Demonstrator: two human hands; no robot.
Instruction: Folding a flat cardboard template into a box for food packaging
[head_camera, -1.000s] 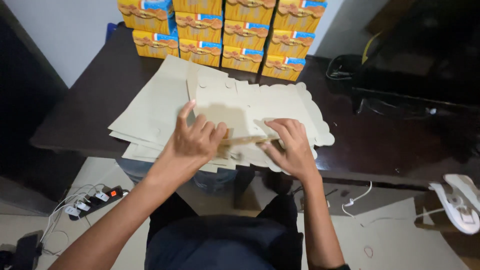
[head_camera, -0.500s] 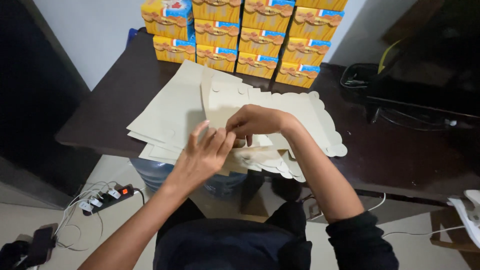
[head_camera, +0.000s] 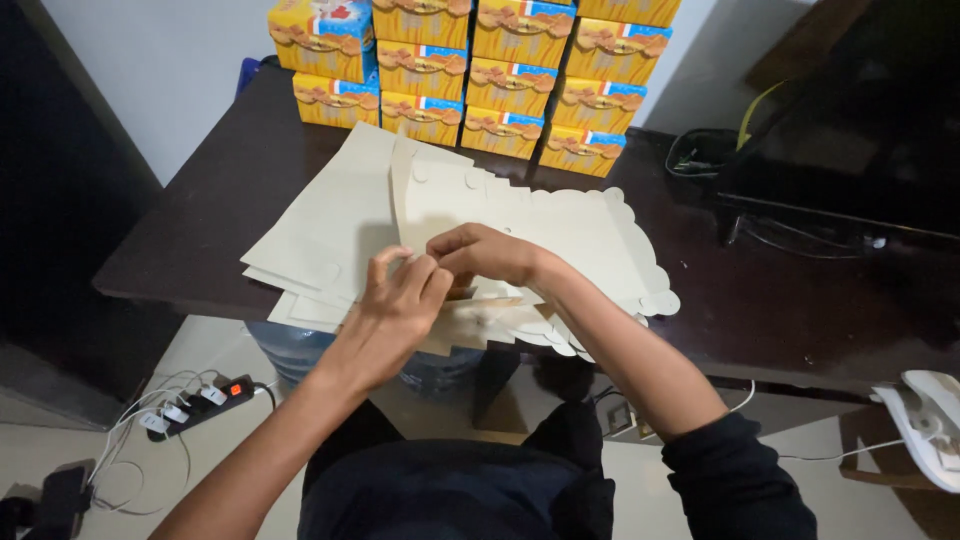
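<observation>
Two hands meet over one stack of flat cardboard sheets (head_camera: 560, 215) — the left hand (head_camera: 395, 300) and right hand (head_camera: 490, 252) both pinch the top sheet's near edge; beyond them, about eleven yellow boxes (head_camera: 470, 75) stand stacked on the dark table (head_camera: 790, 300)

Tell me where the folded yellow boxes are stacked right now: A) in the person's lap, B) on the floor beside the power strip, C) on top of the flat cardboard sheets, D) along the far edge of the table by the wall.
D: the yellow boxes stand in rows at the back of the dark table, beyond the flat cardboard sheets that both hands are working on.
</observation>
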